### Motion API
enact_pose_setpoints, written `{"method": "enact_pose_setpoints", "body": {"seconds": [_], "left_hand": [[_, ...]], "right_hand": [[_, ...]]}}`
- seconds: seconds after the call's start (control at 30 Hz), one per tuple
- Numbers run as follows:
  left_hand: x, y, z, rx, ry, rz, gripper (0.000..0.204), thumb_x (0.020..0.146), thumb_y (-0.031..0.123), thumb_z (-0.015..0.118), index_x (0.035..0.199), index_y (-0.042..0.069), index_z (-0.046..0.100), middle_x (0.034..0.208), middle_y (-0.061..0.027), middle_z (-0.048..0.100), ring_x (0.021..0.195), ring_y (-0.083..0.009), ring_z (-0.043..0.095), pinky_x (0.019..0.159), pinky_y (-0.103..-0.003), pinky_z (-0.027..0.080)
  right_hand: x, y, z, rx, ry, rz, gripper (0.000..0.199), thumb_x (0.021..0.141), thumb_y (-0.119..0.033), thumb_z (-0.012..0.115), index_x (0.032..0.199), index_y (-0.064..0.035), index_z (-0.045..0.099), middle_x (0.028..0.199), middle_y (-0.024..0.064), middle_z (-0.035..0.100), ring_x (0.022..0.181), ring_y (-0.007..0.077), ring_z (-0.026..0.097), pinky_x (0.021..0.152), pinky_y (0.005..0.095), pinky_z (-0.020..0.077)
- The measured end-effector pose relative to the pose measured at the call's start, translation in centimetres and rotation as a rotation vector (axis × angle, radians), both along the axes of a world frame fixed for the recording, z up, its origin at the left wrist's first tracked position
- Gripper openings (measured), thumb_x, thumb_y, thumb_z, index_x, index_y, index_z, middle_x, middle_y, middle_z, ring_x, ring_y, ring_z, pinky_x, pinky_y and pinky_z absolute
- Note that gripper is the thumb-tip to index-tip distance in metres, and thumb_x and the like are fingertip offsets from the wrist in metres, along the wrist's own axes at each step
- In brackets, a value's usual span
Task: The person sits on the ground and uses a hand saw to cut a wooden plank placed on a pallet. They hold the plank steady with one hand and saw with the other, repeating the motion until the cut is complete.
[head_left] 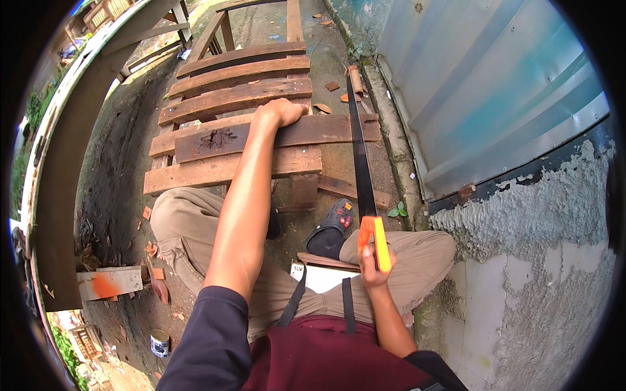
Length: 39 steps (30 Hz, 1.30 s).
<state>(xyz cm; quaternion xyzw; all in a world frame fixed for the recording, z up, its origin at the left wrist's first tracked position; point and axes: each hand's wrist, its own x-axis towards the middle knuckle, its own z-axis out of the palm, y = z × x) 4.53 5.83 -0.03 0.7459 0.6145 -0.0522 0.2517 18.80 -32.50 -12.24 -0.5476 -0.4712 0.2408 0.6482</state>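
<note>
My right hand is wrapped round the orange and yellow handle of a handsaw. Its long dark blade points away from me and crosses the right part of a loose wooden board. Whether the teeth touch the wood I cannot tell. My left hand grips the board's far edge, with the fingertips partly hidden. Dark stained marks show on the board's left part. It lies across a slatted wooden bench, its right end sticking out past the slats.
A corrugated metal panel and a peeling wall stand close on the right. Wood offcuts and dry leaves lie on the ground. A small can and a paint-marked block are at the lower left. My bent legs flank the work.
</note>
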Motion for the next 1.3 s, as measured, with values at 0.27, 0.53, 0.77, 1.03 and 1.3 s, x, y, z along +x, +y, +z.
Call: {"method": "enact_pose_setpoints", "body": {"seconds": [0.27, 0.53, 0.77, 1.03, 1.3], "left_hand": [[-0.9, 1.8, -1.5, -0.085, -0.079, -0.052, 0.066, 0.094, 0.054, 0.052, 0.134, 0.003, 0.062, 0.148, -0.0204, 0.052, 0.136, -0.0351, 0.051, 0.114, -0.044, 0.038], [-1.3, 1.7, -1.4, -0.046, -0.045, -0.041, 0.069, 0.092, 0.057, 0.053, 0.135, 0.005, 0.062, 0.148, -0.0199, 0.052, 0.140, -0.0348, 0.047, 0.115, -0.043, 0.035], [-1.0, 1.7, -0.3, -0.041, -0.045, -0.090, 0.062, 0.094, 0.047, 0.049, 0.135, 0.003, 0.061, 0.150, -0.0199, 0.050, 0.140, -0.0351, 0.047, 0.115, -0.044, 0.035], [-1.5, 2.7, -2.9, -0.058, -0.039, -0.100, 0.062, 0.097, 0.044, 0.043, 0.133, -0.004, 0.060, 0.147, -0.0249, 0.051, 0.137, -0.0387, 0.048, 0.113, -0.045, 0.038], [-0.1, 1.4, -0.9, -0.031, -0.003, -0.065, 0.060, 0.092, 0.034, 0.039, 0.135, -0.002, 0.058, 0.150, -0.0235, 0.048, 0.140, -0.0362, 0.046, 0.115, -0.044, 0.036]], "right_hand": [[-2.1, 3.8, 3.2, -0.056, -0.218, -0.048, 0.018, 0.090, -0.006, 0.066, 0.074, 0.0012, 0.060, 0.055, 0.0095, 0.054, 0.043, 0.0241, 0.055, 0.045, 0.0360, 0.0406], [-0.9, -4.7, 1.2, -0.016, -0.387, -0.025, 0.006, 0.083, -0.002, 0.064, 0.080, 0.0025, 0.065, 0.061, 0.0109, 0.058, 0.047, 0.0272, 0.059, 0.046, 0.0369, 0.0447], [-1.3, 12.7, 7.0, 0.062, -0.075, -0.156, 0.021, 0.090, -0.009, 0.066, 0.073, 0.0001, 0.058, 0.054, 0.0105, 0.050, 0.045, 0.0206, 0.050, 0.047, 0.0340, 0.0382], [-2.8, -5.6, 2.4, -0.011, -0.350, -0.046, 0.005, 0.083, -0.001, 0.062, 0.081, 0.0030, 0.064, 0.063, 0.0123, 0.059, 0.048, 0.0276, 0.061, 0.048, 0.0375, 0.0473], [-0.8, 5.8, 5.6, -0.074, -0.032, -0.086, 0.018, 0.091, -0.010, 0.065, 0.077, 0.0005, 0.061, 0.057, 0.0090, 0.055, 0.049, 0.0177, 0.055, 0.049, 0.0329, 0.0412]]}}
